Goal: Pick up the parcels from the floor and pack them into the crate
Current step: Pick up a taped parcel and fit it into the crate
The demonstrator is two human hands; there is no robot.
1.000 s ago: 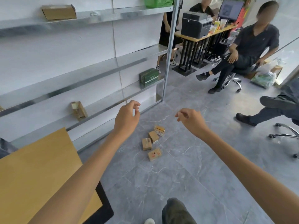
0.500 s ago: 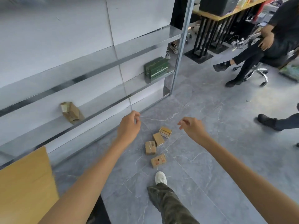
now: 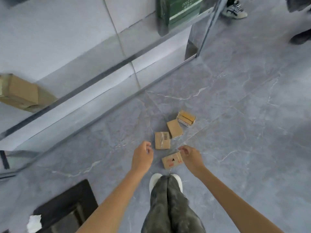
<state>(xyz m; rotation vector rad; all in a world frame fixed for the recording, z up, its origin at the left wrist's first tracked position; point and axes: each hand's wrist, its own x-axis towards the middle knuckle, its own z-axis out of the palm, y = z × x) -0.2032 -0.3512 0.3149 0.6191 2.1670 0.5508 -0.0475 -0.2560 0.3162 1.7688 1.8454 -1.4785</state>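
View down over my two bare arms to a grey, white-veined tiled floor (image 3: 244, 115). Hidden or unclear: my right hand (image 3: 191, 157) covers the right corner of the near parcel (image 3: 171, 161), its fingers curled with thumb and forefinger close together; I cannot tell whether they pinch the cardboard or only hang above it. My left hand (image 3: 142, 156) is released, fingers loosely curled, grasping nothing, just left of that parcel and apart from it. My trouser legs (image 3: 168, 207) hide all but the toes of my white shoes (image 3: 155, 180), just below the hands.

Beyond the hands, three more parcels lie in a loose line running up and right: a taped parcel (image 3: 162, 140) between and just above the hands, a plain parcel (image 3: 174, 128) touching or nearly touching its upper right corner, and a far parcel (image 3: 186, 118) with a paler edge. All four are small, flat, rectangular brown cardboard; the print on the near one is too blurred to read.

Left of and above the hands runs a glossy metal-edged shelf (image 3: 101, 76) bearing a brown carton (image 3: 21, 93), cut off at the frame edge, and a green box (image 3: 178, 12), cut off at the top. Below my left arm is a dark rectangular object (image 3: 67, 209), partly hidden, which I cannot identify
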